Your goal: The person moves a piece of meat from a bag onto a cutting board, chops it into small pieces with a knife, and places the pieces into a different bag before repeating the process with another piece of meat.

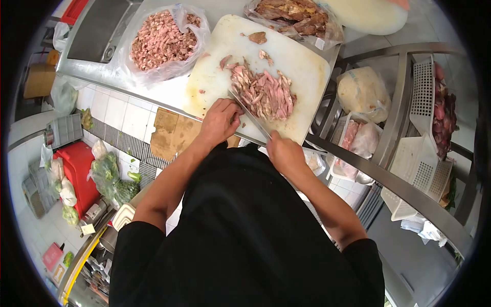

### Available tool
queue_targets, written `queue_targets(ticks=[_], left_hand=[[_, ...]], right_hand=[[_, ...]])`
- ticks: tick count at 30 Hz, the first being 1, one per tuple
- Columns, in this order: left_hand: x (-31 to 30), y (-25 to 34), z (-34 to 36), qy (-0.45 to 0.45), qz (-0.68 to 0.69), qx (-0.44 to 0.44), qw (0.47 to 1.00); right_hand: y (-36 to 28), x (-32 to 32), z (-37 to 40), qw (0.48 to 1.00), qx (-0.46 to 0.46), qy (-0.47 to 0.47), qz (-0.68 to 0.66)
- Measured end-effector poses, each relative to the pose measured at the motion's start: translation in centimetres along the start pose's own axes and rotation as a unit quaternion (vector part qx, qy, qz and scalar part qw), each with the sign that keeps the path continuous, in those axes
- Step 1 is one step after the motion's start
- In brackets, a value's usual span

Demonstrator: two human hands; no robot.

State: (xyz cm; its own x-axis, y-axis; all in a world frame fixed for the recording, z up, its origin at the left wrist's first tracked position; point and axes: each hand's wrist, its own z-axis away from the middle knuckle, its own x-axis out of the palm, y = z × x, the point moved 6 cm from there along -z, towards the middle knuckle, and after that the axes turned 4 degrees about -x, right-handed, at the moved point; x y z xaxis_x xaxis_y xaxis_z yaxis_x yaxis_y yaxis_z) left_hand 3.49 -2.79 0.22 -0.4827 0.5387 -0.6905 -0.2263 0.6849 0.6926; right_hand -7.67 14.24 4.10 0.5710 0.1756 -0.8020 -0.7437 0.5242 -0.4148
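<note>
My right hand (pixel 285 153) is wrapped round the handle of a knife (pixel 254 118). The knife's blade slants up and left over the near part of a white cutting board (pixel 314 71). My left hand (pixel 221 122) is closed, its fingers curled at the board's near edge beside the blade's far end. Whatever those fingers hold, if anything, is hidden. A pile of sliced meat strips (pixel 266 94) lies just beyond the blade, touching or very close to it. Farther back on the board sit a brown piece of meat (pixel 258 37) and some small scraps.
A clear bag of chopped meat (pixel 161 41) stands left of the board, near a steel sink (pixel 99 30). Behind the board is a bag of large brown meat pieces (pixel 294 15). On the right, a metal rack (pixel 399 179) holds white baskets (pixel 423 94) and bagged food.
</note>
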Motion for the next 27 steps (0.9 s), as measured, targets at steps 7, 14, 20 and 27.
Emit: queue_targets(ticks=[7, 14, 20, 27], left_hand=[[-1.0, 0.3, 0.1, 0.035, 0.012, 0.008, 0.999], [0.0, -0.2, 0.6, 0.038, -0.006, 0.001, 0.999], [-0.9, -0.3, -0.6, 0.029, -0.01, 0.009, 1.0], [-5.7, -3.9, -8.1, 0.048, -0.075, -0.012, 0.996]], right_hand=[[-3.2, -2.5, -5.5, 0.993, -0.082, 0.089, -0.004], [0.2, -0.9, 1.3, 1.0, -0.015, -0.017, -0.013], [-3.9, -1.8, -6.0, 0.995, -0.061, 0.069, -0.047], [1.1, -4.0, -0.6, 0.973, 0.066, 0.103, -0.196]])
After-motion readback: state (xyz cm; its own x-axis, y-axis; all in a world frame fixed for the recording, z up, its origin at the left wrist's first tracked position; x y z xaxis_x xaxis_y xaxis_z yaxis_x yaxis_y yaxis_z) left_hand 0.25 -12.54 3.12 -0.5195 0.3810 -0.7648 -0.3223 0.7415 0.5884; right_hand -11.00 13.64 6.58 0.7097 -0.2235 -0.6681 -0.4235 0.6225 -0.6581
